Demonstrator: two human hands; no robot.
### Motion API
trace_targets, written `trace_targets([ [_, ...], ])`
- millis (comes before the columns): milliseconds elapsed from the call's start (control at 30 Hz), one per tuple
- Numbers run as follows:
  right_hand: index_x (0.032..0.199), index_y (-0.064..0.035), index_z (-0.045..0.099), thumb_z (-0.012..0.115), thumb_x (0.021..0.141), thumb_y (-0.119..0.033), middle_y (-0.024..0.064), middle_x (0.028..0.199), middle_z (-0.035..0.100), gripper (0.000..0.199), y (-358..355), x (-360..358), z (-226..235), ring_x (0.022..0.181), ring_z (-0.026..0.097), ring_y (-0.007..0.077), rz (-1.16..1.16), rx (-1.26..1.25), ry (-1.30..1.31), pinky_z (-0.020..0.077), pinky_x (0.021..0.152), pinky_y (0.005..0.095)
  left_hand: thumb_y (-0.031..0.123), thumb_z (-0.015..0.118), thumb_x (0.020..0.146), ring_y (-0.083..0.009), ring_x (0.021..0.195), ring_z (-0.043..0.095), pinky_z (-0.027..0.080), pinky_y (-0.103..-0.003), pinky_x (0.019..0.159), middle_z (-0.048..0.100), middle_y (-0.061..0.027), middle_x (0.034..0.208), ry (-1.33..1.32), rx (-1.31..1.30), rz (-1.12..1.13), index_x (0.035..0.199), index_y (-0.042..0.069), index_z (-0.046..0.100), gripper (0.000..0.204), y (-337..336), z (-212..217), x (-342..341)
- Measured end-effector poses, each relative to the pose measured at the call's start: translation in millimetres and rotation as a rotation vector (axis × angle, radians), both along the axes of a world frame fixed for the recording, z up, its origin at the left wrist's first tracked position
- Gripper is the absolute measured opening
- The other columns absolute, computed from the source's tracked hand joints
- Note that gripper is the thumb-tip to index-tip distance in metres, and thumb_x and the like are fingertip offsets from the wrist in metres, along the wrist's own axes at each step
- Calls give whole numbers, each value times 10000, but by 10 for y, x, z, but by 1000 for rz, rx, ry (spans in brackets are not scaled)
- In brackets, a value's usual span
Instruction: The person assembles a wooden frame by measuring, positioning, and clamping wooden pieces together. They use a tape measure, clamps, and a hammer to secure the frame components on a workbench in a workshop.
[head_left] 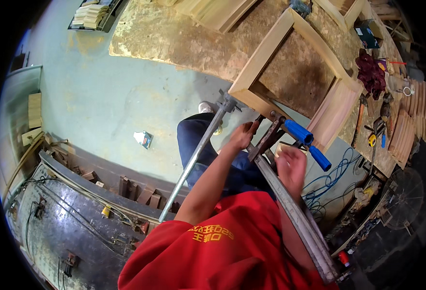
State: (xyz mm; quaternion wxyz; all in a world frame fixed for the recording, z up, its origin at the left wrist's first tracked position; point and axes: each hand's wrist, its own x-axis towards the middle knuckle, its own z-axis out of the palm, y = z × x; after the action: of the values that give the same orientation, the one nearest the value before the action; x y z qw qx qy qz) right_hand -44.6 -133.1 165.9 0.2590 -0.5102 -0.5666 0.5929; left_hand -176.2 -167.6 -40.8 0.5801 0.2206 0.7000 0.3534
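Note:
A light wooden frame (261,55) lies at the table's near edge with bar clamps fixed along its near side. My left hand (244,135) is closed at the dark jaw of a bar clamp (290,205), just below the frame's near rail. The clamp's long metal bar runs back beside my right side. Two blue clamp handles (298,132) stick out to the right of the jaws. My right hand (291,166) is raised just below these handles, its curled fingers smeared by motion. Another clamp, with a silver bar (196,157), reaches from the frame's near left corner toward me.
The worn wooden table (174,46) carries more wooden panels (217,12), a dark red cloth (370,72), a small box (368,34) and hand tools. Stacked wood strips (416,116) lie at right. Blue hose (326,183) coils on the floor near a fan (404,198). A metal-topped bench (77,222) stands left.

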Motion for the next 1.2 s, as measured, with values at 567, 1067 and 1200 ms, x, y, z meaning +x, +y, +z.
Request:
trace_targets([
  [567, 1266, -14, 585, 682, 874, -122, 197, 1298, 568, 417, 1015, -819, 1494, 1181, 557, 321, 1251, 1081, -1131, 469, 986, 458, 622, 357, 1032, -438, 1036, 635, 482, -465, 866, 691, -244, 1023, -87, -24, -68, 1057, 25, 684, 681, 23, -79, 5],
  [1067, 1016, -24, 557, 539, 1012, -328, 143, 685, 627, 304, 1213, -567, 466, 586, 665, 211, 1644, 1314, -1338, 530, 536, 374, 639, 367, 1016, -445, 1017, 640, 488, -500, 864, 698, -237, 991, 38, -40, -109, 1008, 50, 701, 678, 11, -17, -58],
  [1200, 992, -37, 559, 575, 989, -302, 89, 649, 600, 266, 1691, -680, 436, 572, 649, 201, 919, -605, -1084, 521, 532, 338, 656, 359, 1011, -442, 1029, 643, 491, -504, 876, 705, -232, 1013, 36, -20, -134, 1026, 56, 708, 695, 23, 34, -78],
])
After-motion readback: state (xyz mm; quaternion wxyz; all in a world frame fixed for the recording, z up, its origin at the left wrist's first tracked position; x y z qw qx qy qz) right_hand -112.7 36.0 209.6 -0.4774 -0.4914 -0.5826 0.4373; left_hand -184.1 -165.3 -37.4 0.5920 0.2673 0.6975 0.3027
